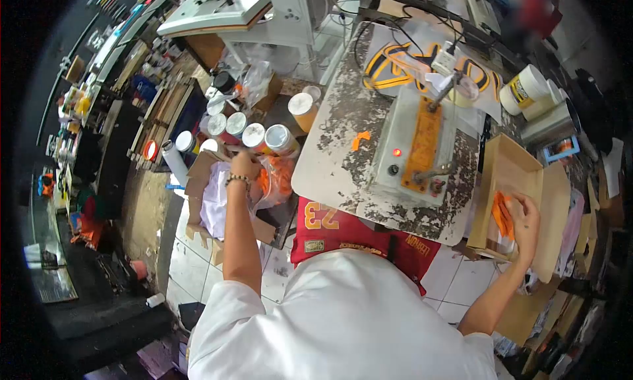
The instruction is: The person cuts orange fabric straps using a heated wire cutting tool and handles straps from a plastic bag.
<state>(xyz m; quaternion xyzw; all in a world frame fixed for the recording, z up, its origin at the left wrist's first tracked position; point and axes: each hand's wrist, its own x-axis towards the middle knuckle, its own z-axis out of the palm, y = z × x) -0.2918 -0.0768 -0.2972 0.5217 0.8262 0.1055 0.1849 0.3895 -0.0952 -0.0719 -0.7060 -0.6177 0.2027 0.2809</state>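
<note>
On the right, my right hand (525, 220) is closed on a folded orange cloth piece (503, 215) over an open cardboard box (484, 229). On the left, my left hand (244, 165), with a bracelet at the wrist, reaches down beside a clear plastic bag (269, 194) of orange pieces. Its fingers point away and are mostly hidden, so their grip cannot be made out. Under that forearm stands a carton (195, 189) with white cloth (214, 202) in it. A small orange scrap (361, 140) lies on the worn worktable (330, 162).
A sealing machine (419, 142) with a lit red light stands on the worktable. Black-and-yellow lettering pieces (389, 66) lie behind it. Several lidded jars (255, 136) crowd the left side. White tubs (525, 90) stand at the right. A heat press (217, 10) is at the back.
</note>
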